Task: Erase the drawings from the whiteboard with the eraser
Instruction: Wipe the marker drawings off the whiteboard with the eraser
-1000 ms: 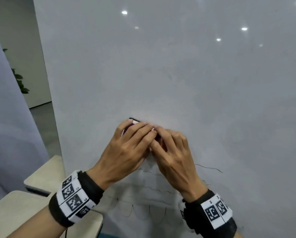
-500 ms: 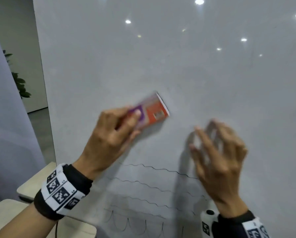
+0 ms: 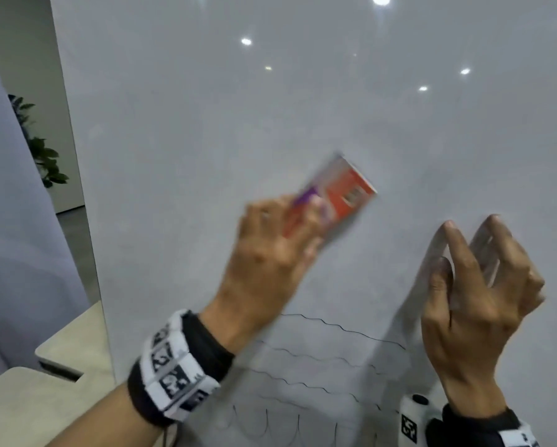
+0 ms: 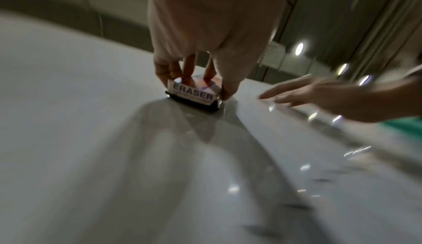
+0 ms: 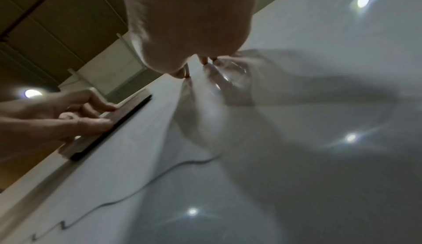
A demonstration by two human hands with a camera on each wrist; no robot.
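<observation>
Eraser [image 3: 341, 195] shifted right, gripped by left hand [image 3: 270, 253]; right hand [image 3: 477, 285] spread, fingertips touching whiteboard [image 3: 206, 124]

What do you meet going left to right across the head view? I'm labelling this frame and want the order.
Potted plant → left hand → eraser → right hand.

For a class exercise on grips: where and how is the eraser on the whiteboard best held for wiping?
Grip the eraser by its two long sides, coming from its printed back, as the left hand does: thumb on one edge, fingers on the other and on top. Its flat block shape and dark felt face against the whiteboard leave only back and sides free.
</observation>
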